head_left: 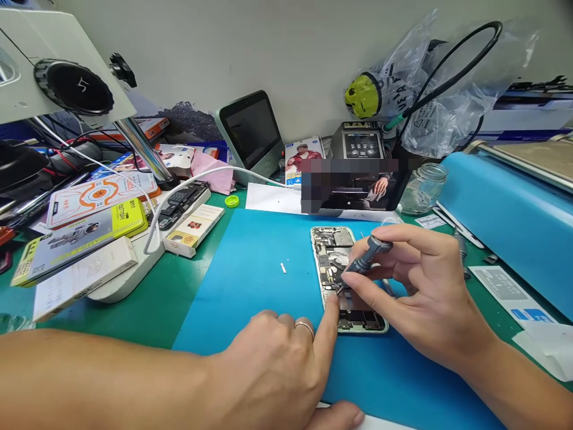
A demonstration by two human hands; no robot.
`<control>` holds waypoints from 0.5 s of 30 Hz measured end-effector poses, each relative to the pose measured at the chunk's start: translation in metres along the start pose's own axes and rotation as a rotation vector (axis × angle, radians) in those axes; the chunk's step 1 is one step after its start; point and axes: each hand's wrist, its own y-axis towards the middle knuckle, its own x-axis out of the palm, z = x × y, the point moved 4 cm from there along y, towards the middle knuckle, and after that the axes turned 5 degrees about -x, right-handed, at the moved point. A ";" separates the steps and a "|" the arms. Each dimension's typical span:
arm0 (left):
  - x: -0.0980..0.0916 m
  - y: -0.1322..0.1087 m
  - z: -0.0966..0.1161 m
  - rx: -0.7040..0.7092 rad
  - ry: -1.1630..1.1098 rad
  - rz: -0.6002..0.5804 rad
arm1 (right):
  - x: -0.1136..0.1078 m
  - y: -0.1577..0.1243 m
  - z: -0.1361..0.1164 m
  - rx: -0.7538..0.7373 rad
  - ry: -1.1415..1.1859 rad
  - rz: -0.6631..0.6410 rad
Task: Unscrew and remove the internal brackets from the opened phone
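An opened phone [347, 254] lies on the blue mat, its circuit boards and inner parts bare. My right hand [418, 283] is closed round a small dark screwdriver [367, 255], pinched between thumb and index finger. The driver is tilted, and its tip reaches down to the phone's inside. My left hand [286, 361], with a ring on one finger, comes from the lower left. Its index finger stretches out and touches the phone beside the driver tip; the thumb is apart and the other fingers are bent. Nothing shows in this hand.
On the blue mat [242, 275] lies a small light piece [283, 268]. A device playing video [358, 188] stands behind the phone, near a glass jar [423, 188]. Boxes [80, 236] and a second opened phone [185, 203] are at left, under a microscope [67, 65].
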 end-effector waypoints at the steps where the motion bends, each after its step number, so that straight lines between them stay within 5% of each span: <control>1: 0.000 0.000 0.000 0.001 -0.002 0.004 | 0.000 0.000 0.000 0.005 -0.004 0.003; 7: -0.002 0.000 -0.002 -0.006 0.003 0.042 | -0.004 0.004 0.000 -0.008 -0.014 0.056; 15: -0.004 -0.002 -0.002 -0.013 -0.013 0.046 | -0.019 0.010 -0.003 0.038 -0.116 0.277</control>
